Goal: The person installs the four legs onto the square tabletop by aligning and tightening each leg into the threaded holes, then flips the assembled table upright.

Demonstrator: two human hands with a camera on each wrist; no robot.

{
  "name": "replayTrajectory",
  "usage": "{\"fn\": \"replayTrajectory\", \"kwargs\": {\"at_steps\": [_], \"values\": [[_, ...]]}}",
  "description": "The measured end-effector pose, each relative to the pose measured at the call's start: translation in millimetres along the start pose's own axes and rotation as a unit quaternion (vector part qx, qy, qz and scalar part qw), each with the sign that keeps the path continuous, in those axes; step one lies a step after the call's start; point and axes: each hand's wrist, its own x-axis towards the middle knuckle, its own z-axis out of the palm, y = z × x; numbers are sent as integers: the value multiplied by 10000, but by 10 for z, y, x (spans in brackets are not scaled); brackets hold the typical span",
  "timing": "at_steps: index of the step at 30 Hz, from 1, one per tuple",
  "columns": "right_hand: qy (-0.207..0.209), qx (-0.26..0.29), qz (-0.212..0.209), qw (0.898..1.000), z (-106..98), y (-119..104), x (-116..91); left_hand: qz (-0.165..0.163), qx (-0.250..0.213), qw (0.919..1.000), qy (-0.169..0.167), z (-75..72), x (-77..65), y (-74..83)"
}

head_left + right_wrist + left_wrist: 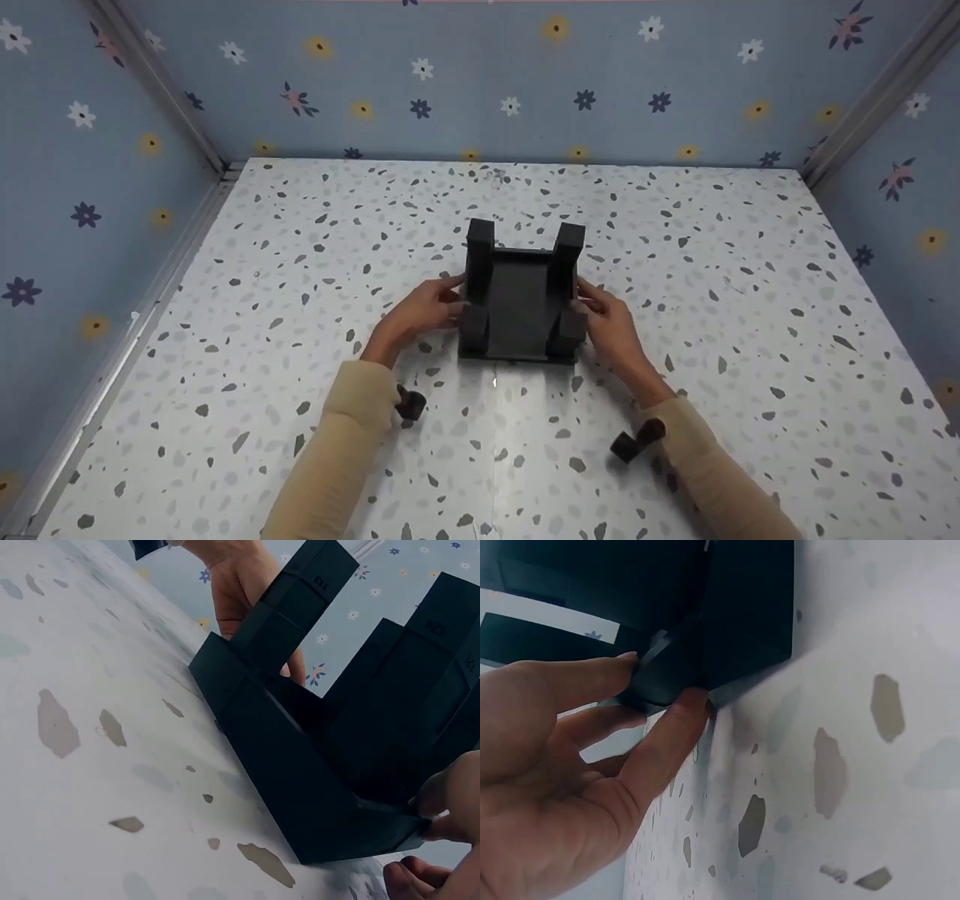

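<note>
A black tray-like stand [517,307] with a flat base and a square post at each corner is on the speckled table [300,442]. From the left side, my left hand [420,309] pinches it; in the left wrist view the thumb and fingertips [681,709] meet its lower edge. My right hand [613,330] grips the opposite side, fingertips at the base's edge in the right wrist view. That view also shows raised digits on the posts [300,604], with the left hand [241,585] behind. The stand's underside is hidden.
Blue flower-patterned panels [465,82] enclose the table at the back and both sides, with grey metal rails [161,86] at the corners. Small black devices [411,403] sit at both wrists, by the beige sleeves [330,450].
</note>
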Motion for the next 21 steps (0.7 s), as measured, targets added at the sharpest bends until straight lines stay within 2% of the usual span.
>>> {"fn": "replayTrajectory", "kwargs": {"at_steps": [6,10,15,21], "values": [[-22,562,-24,9984,-48,-12,29,342,-287,9990,83,-15,7,10],[-117,965,120,9952,-78,-27,35,276,-469,9985,87,-28,3,17],[-271,1029,283,9939,-126,-53,47,299,-455,9985,-57,-57,2,48],[-697,1112,356,9907,-226,-67,76,407,-393,9982,-208,-84,-8,107]]}}
